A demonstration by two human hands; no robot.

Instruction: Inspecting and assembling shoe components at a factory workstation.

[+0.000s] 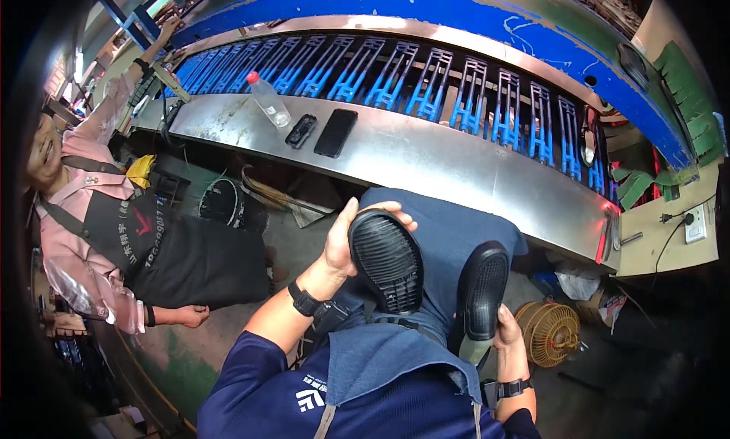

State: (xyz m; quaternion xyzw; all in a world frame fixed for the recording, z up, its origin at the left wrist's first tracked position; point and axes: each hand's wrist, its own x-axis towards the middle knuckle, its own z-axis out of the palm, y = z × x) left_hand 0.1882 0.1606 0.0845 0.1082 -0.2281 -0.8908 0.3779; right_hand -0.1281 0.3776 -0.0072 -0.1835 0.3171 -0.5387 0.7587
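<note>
Above my lap, my left hand (344, 237) is closed round one end of a black shoe (386, 260), whose ridged sole faces up. To its right, a second black shoe (484, 287) points away from me, with its dotted sole showing. A pale greenish piece (474, 351) sticks out at that shoe's near end. My right hand (508, 331) grips the second shoe along its right side near this end; some of the fingers are hidden behind it. Blue-grey apron cloth (449, 218) covers my legs beneath both shoes.
Ahead runs a metal ledge (426, 154) bearing a clear bottle (268, 101), a phone (336, 133) and a small black object (301, 131). Beyond it stand several blue racks (391, 74) under a blue beam (426, 9). A co-worker (99, 188) sits left; a round cage-like object (549, 334) stands right.
</note>
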